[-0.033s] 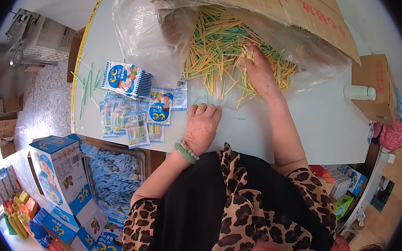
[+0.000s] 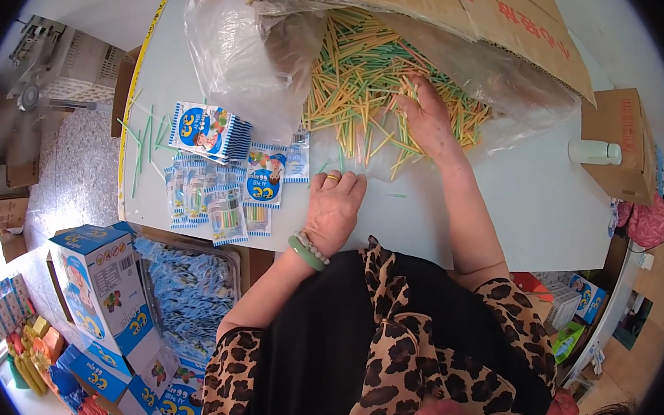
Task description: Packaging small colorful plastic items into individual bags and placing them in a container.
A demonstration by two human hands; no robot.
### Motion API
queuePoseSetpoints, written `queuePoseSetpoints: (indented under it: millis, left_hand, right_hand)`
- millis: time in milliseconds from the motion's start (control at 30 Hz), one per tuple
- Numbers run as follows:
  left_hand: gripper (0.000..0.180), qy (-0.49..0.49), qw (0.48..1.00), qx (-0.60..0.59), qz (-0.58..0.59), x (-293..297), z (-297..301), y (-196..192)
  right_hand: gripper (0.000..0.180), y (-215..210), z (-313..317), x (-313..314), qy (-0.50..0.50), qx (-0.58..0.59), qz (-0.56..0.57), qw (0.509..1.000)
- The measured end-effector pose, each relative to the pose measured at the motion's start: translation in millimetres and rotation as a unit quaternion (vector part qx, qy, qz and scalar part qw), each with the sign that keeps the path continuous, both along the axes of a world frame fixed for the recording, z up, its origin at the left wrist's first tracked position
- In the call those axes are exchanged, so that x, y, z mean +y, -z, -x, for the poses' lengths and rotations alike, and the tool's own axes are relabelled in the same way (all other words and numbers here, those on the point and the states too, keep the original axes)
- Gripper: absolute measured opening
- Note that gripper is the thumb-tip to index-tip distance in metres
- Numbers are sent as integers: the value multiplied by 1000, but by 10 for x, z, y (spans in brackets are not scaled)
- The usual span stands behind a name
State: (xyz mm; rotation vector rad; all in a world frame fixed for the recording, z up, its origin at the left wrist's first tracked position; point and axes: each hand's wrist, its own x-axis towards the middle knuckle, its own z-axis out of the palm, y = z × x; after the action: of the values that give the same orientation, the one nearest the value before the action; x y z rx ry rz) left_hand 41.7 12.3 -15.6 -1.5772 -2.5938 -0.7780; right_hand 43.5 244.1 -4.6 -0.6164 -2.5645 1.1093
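Note:
My right hand [image 2: 428, 118] reaches into a heap of thin yellow and green sticks [image 2: 364, 72] that spills from a clear plastic bag in a tipped cardboard box. Its thumb shows, and some sticks lie between thumb and fingers; the fingertips are partly hidden among them. On the white table near its front edge rests my left hand [image 2: 336, 207], fingers bent and together, their tips out of sight. A few short green sticks lie by those fingers. Left of it are a blue-and-white printed packet [image 2: 266, 177], several clear packets of sticks [image 2: 226, 216] and a stack of packets [image 2: 209, 131].
The cardboard box [image 2: 480, 8] and its plastic bag [image 2: 238, 59] span the far side. Loose green sticks [image 2: 140, 148] lie at the table's left. A pale bottle [image 2: 594, 152] stands far right by a carton. Below left are a tub of blue packets [image 2: 190, 289] and printed boxes [image 2: 100, 284].

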Motion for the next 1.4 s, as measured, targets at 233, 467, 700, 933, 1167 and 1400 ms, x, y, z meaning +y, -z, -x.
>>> queuePoseSetpoints:
  millis: [233, 467, 700, 933, 1167, 1400]
  left_hand:
    - [30, -6, 997, -77, -26, -2, 140, -67]
    - [43, -133, 894, -320, -284, 422, 282, -392]
    - [55, -48, 973, -167, -152, 540, 238, -179]
    - [61, -5, 988, -90, -123, 502, 251, -437]
    - [34, -172, 976, -67, -116, 70, 301, -259]
    - [40, -371, 915, 105, 115, -178, 599, -268]
  right_hand:
    - [27, -13, -131, -125, -18, 114, 140, 983]
    - [20, 199, -265, -623, -81, 159, 158, 971]
    - [33, 506, -255, -652, -81, 148, 82, 982]
    - [28, 330, -178, -691, -83, 121, -132, 980]
    - [20, 351, -236, -563, -57, 180, -17, 982]
    - [18, 312, -223, -683, 7, 235, 201, 951]
